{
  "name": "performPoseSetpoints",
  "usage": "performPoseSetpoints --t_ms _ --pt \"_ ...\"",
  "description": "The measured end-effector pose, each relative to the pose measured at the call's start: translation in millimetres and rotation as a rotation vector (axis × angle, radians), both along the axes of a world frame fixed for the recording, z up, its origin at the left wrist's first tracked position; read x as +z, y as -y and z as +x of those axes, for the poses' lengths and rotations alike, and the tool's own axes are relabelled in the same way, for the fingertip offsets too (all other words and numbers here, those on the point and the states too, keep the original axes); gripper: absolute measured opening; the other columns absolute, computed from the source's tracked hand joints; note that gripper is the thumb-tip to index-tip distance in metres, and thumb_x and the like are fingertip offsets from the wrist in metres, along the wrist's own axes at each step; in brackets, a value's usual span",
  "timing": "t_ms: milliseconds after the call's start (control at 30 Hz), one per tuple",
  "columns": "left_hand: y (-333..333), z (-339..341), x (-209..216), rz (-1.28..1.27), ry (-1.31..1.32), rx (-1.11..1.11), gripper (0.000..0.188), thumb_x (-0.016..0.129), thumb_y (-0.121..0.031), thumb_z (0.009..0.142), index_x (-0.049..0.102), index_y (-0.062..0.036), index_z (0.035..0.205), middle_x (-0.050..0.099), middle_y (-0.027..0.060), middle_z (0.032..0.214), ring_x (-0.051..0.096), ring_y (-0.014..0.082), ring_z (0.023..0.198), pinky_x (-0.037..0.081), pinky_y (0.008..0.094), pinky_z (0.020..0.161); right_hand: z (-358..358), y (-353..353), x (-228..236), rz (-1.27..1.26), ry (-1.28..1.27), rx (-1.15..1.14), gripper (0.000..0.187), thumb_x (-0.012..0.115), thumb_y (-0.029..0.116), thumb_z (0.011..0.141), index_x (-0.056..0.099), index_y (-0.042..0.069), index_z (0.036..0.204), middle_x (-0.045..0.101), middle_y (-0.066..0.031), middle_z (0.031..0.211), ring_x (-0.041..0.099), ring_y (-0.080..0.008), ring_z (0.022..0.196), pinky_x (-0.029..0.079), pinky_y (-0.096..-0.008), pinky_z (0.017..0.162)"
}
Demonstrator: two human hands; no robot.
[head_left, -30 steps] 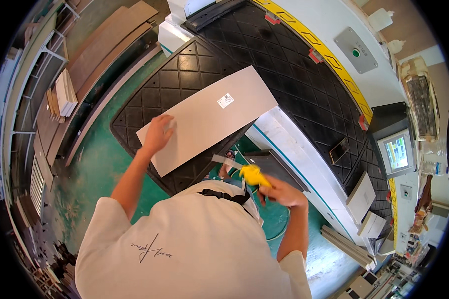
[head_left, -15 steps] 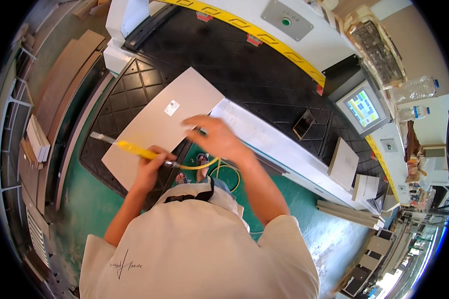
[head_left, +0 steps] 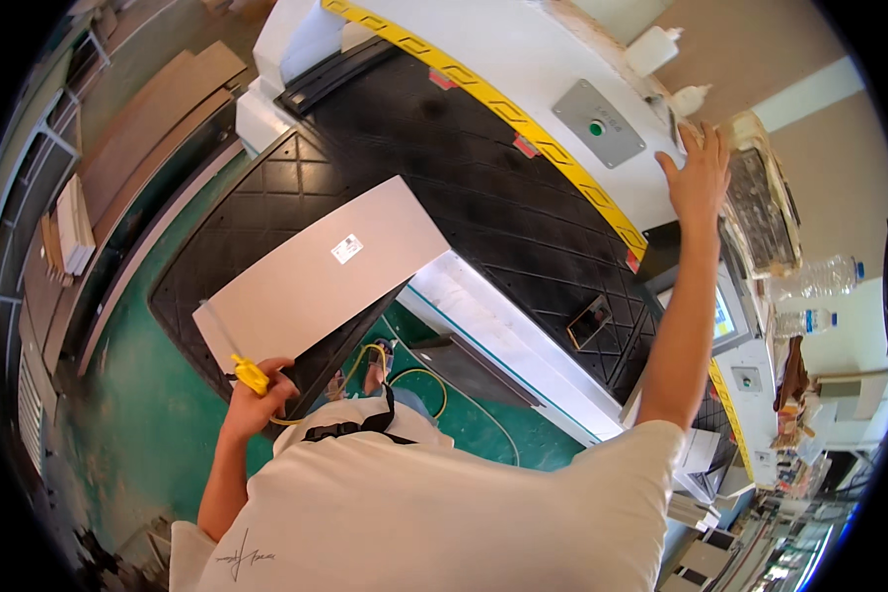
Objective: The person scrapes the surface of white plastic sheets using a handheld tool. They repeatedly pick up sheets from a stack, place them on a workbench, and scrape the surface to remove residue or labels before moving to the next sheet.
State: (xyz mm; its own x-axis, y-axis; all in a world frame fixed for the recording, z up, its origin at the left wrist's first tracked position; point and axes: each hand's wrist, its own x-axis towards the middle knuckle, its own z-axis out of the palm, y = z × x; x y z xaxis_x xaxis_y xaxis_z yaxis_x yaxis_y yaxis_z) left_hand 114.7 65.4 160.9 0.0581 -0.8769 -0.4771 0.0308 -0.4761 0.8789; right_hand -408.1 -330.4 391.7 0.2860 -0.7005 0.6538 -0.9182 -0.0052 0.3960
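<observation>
My left hand [head_left: 262, 400] is closed around a yellow air blow gun [head_left: 249, 374] with a thin nozzle, beside the near left end of a flat beige panel [head_left: 316, 271]. A yellow hose [head_left: 442, 395] loops down by my feet. My right hand [head_left: 699, 176] reaches far forward and right, fingers spread and nothing in them. It is over the top of the white machine, close to a white squeeze bottle [head_left: 691, 99] and a worn block-like tray [head_left: 763, 212]. Whether it touches the machine cannot be told. The panel bears a white label and lies on the black ribbed bed [head_left: 523, 266].
A phone [head_left: 589, 322] lies on the bed. To the right are a screen [head_left: 725, 318], partly behind my forearm, and two clear plastic bottles [head_left: 819, 278]. A yellow strip [head_left: 503, 107] edges the machine. Brown boards [head_left: 158, 128] are stacked at left.
My right hand has swung from near the air blow gun out to the far right over the machine. My left hand has moved slightly down and left with the gun. The view has shifted.
</observation>
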Motion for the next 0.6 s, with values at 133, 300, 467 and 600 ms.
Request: performPoseSetpoints --t_ms 133,300,467,600 --pt "-28 24 2 0.213 0.127 -0.199 0.056 0.071 -0.014 0.093 0.056 -0.0042 0.146 0.075 0.0068 0.089 0.064 0.0124 0.063 0.053 0.0288 0.058 -8 21 11 -0.008 0.022 0.180 0.021 0.075 0.023 0.092 0.080 0.007 0.105 0.070 -0.0126 0.131 0.059 -0.0377 0.127 0.046 -0.0493 0.108" --pt "-97 60 -53 0.394 0.571 0.167 0.033 0.073 -0.030 0.093 0.070 -0.0058 0.116 0.073 0.0072 0.083 0.069 0.0192 0.066 0.057 0.0369 0.065 53 -12 -93 0.043 1.252 0.597 0.013 0.077 0.007 0.095 0.072 0.001 0.105 0.074 -0.0118 0.110 0.069 -0.0200 0.096 0.056 -0.0333 0.088" --pt "-131 100 -98 0.456 0.657 0.579 0.035 0.070 -0.035 0.098 0.065 -0.0016 0.091 0.068 0.0065 0.077 0.064 0.0166 0.059 0.051 0.0347 0.055 192 8 -297 1.109 2.288 0.354 0.016 0.075 0.005 0.093 0.069 0.004 0.107 0.068 -0.0048 0.092 0.065 -0.0149 0.073 0.058 -0.0313 0.068" --pt "-80 83 -94 0.492 0.512 0.602 0.036 0.071 -0.039 0.098 0.067 -0.0032 0.093 0.068 0.0048 0.075 0.062 0.0148 0.057 0.050 0.0314 0.054 243 48 -397 1.216 1.742 0.217 0.023 0.075 0.008 0.090 0.076 0.002 0.112 0.075 -0.0082 0.095 0.071 -0.0217 0.080 0.057 -0.0359 0.071"
